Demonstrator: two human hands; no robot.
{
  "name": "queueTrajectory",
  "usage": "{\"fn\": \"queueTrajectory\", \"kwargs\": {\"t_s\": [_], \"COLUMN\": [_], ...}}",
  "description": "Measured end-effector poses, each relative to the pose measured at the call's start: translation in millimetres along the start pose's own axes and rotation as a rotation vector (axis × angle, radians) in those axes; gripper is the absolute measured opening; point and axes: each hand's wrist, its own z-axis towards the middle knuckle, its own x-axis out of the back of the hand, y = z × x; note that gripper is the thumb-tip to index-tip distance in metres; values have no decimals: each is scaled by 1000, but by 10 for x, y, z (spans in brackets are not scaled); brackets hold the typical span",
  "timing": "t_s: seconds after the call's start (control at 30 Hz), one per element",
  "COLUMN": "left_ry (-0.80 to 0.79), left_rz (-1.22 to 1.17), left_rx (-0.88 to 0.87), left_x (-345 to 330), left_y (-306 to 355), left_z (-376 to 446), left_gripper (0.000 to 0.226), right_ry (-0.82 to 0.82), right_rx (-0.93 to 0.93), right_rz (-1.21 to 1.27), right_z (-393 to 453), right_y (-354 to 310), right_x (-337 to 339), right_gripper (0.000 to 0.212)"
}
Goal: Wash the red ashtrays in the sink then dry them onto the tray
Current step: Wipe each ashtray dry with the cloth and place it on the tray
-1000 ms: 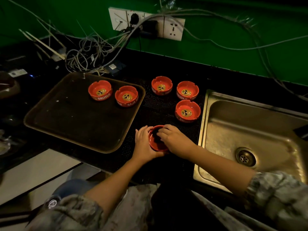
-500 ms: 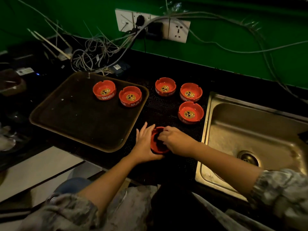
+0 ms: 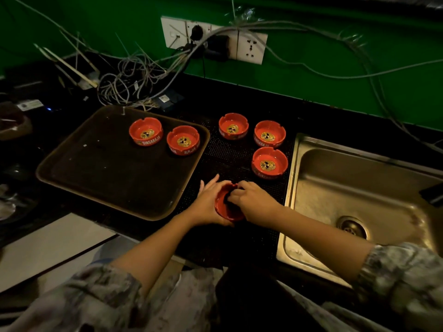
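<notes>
A red ashtray is held over the black mat near the counter's front edge. My left hand cups it from the left. My right hand has its fingers curled down into the ashtray's bowl, on something dark that I cannot make out. Two red ashtrays stand upright on the brown tray, at its far right. Three more stand on the mat between the tray and the steel sink.
A tangle of cables lies behind the tray under wall sockets. Dark objects sit at the far left of the counter. The sink's drain is uncovered. The black mat lies beneath the ashtrays.
The hands stay on the same ashtray; my right hand's fingers shift slightly inside the bowl. The view has drifted a little.
</notes>
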Motion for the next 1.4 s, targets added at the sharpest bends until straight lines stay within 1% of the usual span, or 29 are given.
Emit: {"fn": "queueTrajectory", "kwargs": {"t_s": [0.1, 0.17, 0.23, 0.3, 0.37, 0.43, 0.5, 0.57, 0.63, 0.7, 0.77, 0.83, 0.9, 0.97, 1.03, 1.1, 1.17, 1.2, 1.27, 1.33, 1.37, 1.4], "left_ry": [-96, -85, 15, 173, 302, 347, 335, 304, 255, 213, 192, 186, 185, 180, 183, 197, 206, 207, 172, 105, 89, 81], "left_rz": [-15, 1, 46, 77, 59, 50, 54, 47, 23, 19, 5, -24, -39, -40, -41, -41, -3, 33, 100, 132, 151, 177], "left_rx": [-9, 4, 54, 129, 178, 182, 180, 153, 120, 93, 73, 79, 93, 105, 106, 104, 96, 95, 113, 166, 189, 201], "left_x": [96, 66, -64, -224, -342, -374, -343, -277, -205, -154, -129, -117, -120, -123, -131, -148, -161, -162, -129, -78, -47, -22], "left_y": [-51, -29, 6, 46, 77, 90, 69, 31, -9, -53, -80, -61, -37, -22, -28, -34, -32, -40, -14, 84, 149, 211], "left_z": [28, 2, -61, -146, -194, -191, -174, -154, -132, -106, -97, -115, -131, -142, -153, -154, -143, -135, -119, -92, -69, -32], "left_gripper": [119, 121, 127, 132, 126, 120, 118, 117, 114, 111, 110, 111, 112, 112, 111, 111, 113, 116, 128, 139, 139, 134], "right_ry": [34, 79, 78, 4, -77, -70, -40, 0, 52, 76, 30, -76, -145, -113, -72, -32, -16, -27, -103, -130, -81, 6], "right_rx": [-71, -43, 34, 99, 112, 102, 59, -8, -46, -21, 48, 111, 136, 151, 87, 8, 26, 52, 63, -2, -60, -131], "right_rz": [85, 135, 160, 178, 167, 98, 30, 15, 77, 165, 243, 266, 191, 61, -8, 35, 112, 138, 155, 161, 201, 264], "right_z": [107, 131, 84, -8, -71, -63, -1, 89, 160, 171, 118, 36, -14, 6, 64, 126, 158, 159, 130, 75, 32, -19], "right_y": [-174, -248, -213, -120, -11, 53, 15, -93, -205, -251, -200, -82, 38, 78, 2, -104, -185, -196, -148, -64, -18, 35], "right_x": [-83, -115, -90, -11, 81, 117, 96, 20, -66, -98, -50, 54, 152, 186, 131, 19, -27, -8, 99, 220, 268, 297], "right_gripper": [48, 42, 37, 37, 35, 36, 40, 42, 41, 36, 30, 29, 31, 32, 34, 41, 39, 35, 34, 37, 38, 38]}}
